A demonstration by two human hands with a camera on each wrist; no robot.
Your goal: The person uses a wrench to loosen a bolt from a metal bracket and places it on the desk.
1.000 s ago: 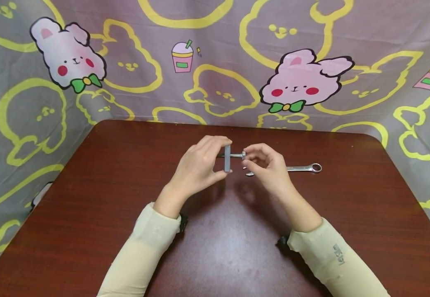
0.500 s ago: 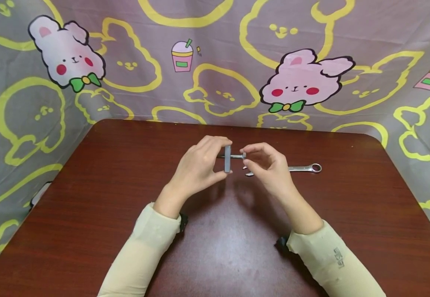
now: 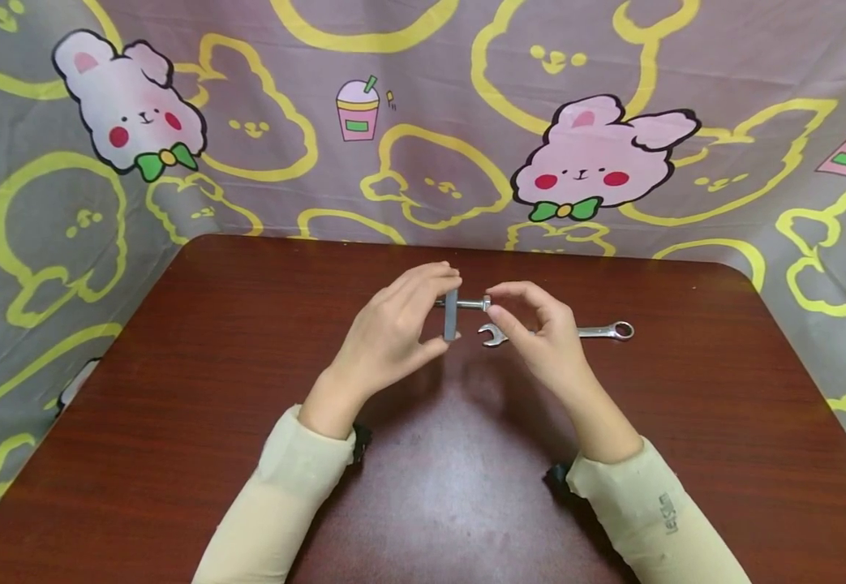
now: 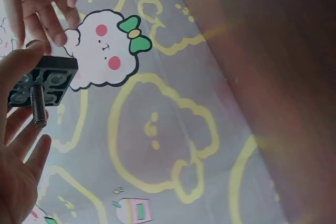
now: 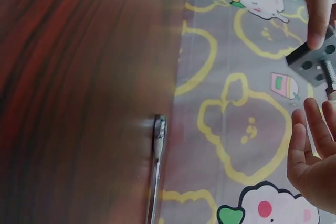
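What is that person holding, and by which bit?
The left hand holds the grey plate by opposite edges, between thumb and fingers. The right hand is at the head of the bolt through the plate; I can't tell if it grips.

The place looks like a small curtained-off work corner indoors; whether it belongs to a home, an office or a workshop cannot be told. A dark reddish-brown worktop (image 3: 174,389) with a wood grain and rounded far corners fills the lower part of the head view, a pale glare on its surface at the lower middle. Creased fabric (image 3: 430,97) screens it across the top and down both sides of the frame, its print playful and domestic: yellow outlines (image 3: 364,45), rabbit faces with green bows at upper left and upper right, a pink drink cup (image 3: 358,110) between them. Only the wrench (image 3: 601,332), right of centre, and the bolt (image 3: 470,304) through a grey plate (image 3: 450,315) suggest a workshop.
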